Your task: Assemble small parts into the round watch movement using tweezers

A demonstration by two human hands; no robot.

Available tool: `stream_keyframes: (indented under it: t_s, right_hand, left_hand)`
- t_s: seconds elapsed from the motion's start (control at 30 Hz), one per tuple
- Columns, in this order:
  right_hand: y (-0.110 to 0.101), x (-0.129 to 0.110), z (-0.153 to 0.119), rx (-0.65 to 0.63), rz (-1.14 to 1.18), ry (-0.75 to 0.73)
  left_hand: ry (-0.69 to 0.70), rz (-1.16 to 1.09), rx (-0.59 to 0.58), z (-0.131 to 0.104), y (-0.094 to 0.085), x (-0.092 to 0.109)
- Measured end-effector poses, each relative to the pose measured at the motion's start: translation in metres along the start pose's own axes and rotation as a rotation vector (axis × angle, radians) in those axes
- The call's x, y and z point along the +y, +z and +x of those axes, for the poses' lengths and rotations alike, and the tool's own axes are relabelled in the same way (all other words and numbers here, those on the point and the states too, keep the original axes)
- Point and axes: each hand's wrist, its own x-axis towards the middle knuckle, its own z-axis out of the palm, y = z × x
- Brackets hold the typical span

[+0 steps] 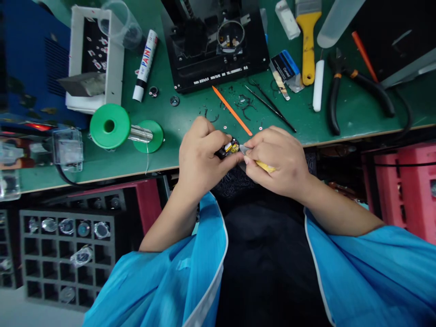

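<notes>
At the bench's front edge, my left hand point(200, 156) is closed around a small black electronic module point(232, 147) with yellow and white parts inside, probably a watch body. My right hand point(281, 161) grips a small yellow-handled knife point(265, 166). Its grey blade reaches the module's right rim, close to my left thumb; exact contact is hard to tell. Just beyond my hands lies an orange pointed stick point(232, 110). Black tweezers point(272, 110) rest to its right, among thin black scraps point(243, 102).
A black fixture point(218, 68) stands behind my hands. To the left are a solder spool point(111, 126), a paint marker point(145, 66) and a white box point(116, 81). Cutters point(335, 91) and a yellow brush point(308, 54) lie right. A foam tray point(68, 247) with watch parts sits below left.
</notes>
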Motion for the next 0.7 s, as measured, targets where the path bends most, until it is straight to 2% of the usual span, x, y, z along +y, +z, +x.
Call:
stream_keyframes:
  t_s: [0.27, 0.57, 0.7]
  right_hand:
    - [0.0004, -0.0006, 0.0002, -0.004, -0.008, 0.006]
    - [-0.0008, -0.0006, 0.0002, -0.020, -0.022, 0.021]
    - [-0.0007, -0.0003, -0.0001, -0.006, -0.008, 0.010]
  left_hand:
    - [0.018, 0.044, 0.010, 0.0003, 0.0009, 0.0006]
    - [-0.047, -0.020, -0.024, -0.0001, -0.0003, -0.0007]
    - [-0.018, -0.007, -0.004, 0.0002, 0.0000, -0.0004]
